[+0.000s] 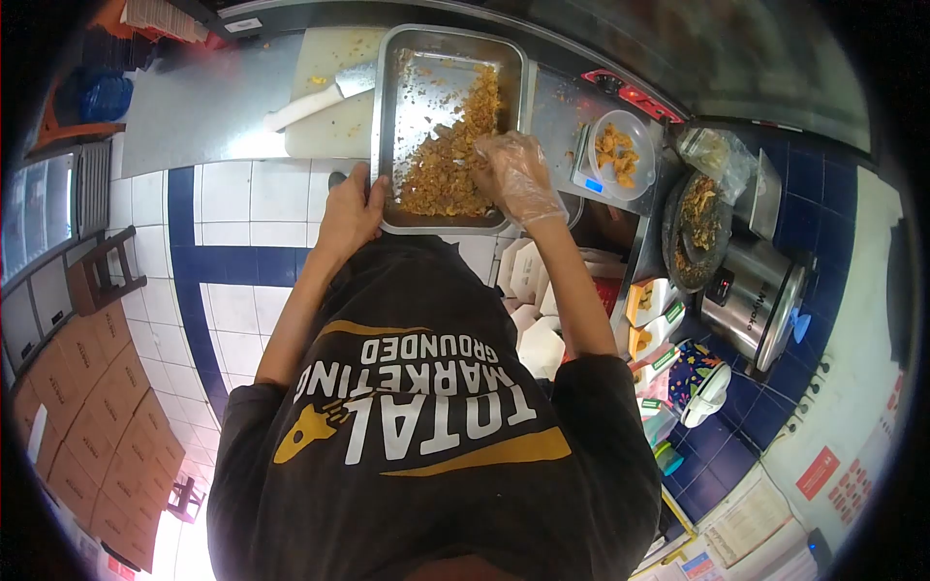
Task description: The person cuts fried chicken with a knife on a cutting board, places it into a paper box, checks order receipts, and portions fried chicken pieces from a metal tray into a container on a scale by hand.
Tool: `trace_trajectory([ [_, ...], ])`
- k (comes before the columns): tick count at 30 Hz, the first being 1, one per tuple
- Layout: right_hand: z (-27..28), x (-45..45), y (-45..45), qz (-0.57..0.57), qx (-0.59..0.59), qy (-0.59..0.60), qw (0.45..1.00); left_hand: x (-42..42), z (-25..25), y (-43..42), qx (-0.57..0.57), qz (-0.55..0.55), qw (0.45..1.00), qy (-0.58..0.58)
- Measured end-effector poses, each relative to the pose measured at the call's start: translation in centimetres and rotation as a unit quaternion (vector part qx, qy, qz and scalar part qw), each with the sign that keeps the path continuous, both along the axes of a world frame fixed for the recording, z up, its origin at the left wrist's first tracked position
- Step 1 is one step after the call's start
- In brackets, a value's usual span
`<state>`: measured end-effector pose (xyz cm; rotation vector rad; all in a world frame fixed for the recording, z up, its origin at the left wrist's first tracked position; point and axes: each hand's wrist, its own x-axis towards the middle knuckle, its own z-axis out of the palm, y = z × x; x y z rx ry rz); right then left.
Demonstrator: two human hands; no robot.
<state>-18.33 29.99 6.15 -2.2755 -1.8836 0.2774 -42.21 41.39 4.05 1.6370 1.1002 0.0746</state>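
A rectangular metal tray stands at the counter's front edge, with a heap of golden-brown crumbly food spread over its lower and right parts. My left hand grips the tray's near left corner, thumb at the rim. Over the heap's right side is my right hand, in a clear plastic glove. Its fingers are curled down into the food, and what lies between them is hidden. A large knife with a white handle rests on the pale cutting board left of the tray.
Right of the tray, a bowl of fried pieces sits on a digital scale. Beyond are a stone mortar with food scraps, a steel cooker and paper food boxes. Cardboard cartons are stacked at lower left.
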Motion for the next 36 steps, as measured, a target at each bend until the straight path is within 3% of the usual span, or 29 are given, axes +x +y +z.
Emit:
trace_trajectory([
  [7,-0.3,-1.0,-1.4,-0.056,0.022,-0.132,0.989,0.0,0.2,0.0,-0.021,0.001,1.000,0.011],
  [9,-2.1,-1.3,-3.3,0.050,-0.061,-0.031,0.996,-0.2,0.1,0.0,-0.018,0.000,1.000,0.003],
  [12,-1.7,-2.2,-3.6,0.074,-0.048,-0.100,0.991,-0.1,-0.1,-0.1,-0.014,0.000,1.000,-0.007],
  [15,-0.3,-2.3,-3.0,0.051,-0.066,-0.013,0.996,-0.2,-0.2,0.0,-0.011,0.003,1.000,-0.006],
  [22,-3.5,-2.8,-3.6,0.074,0.041,-0.089,0.992,-0.1,0.1,0.0,-0.015,0.000,1.000,-0.008],
  [24,-2.2,-2.8,-3.7,0.061,0.027,0.023,0.998,-0.1,0.3,0.0,-0.011,0.005,1.000,-0.005],
  [25,-1.2,-2.9,-3.6,0.061,0.027,0.024,0.997,-0.1,0.4,0.0,-0.009,0.006,1.000,-0.003],
  [27,0.8,-2.8,-3.6,-0.077,-0.011,0.206,0.975,-0.2,0.4,0.0,-0.014,0.004,1.000,-0.007],
  [28,1.0,-2.6,-3.9,-0.076,-0.012,0.205,0.976,-0.2,0.3,0.1,-0.019,0.002,1.000,-0.010],
  [30,1.2,-2.1,-4.4,-0.263,0.065,0.401,0.875,-0.2,0.0,0.0,-0.020,0.006,1.000,-0.008],
  [33,1.9,1.4,-6.6,-0.290,0.149,0.354,0.877,-0.2,0.1,0.0,-0.018,0.006,1.000,-0.009],
  [35,1.0,5.7,-8.8,-0.307,0.214,0.207,0.904,-0.2,0.3,-0.1,-0.015,0.006,1.000,-0.014],
  [36,0.4,7.8,-9.7,-0.349,0.235,0.212,0.882,-0.2,0.5,-0.1,-0.016,0.005,1.000,-0.010],
])
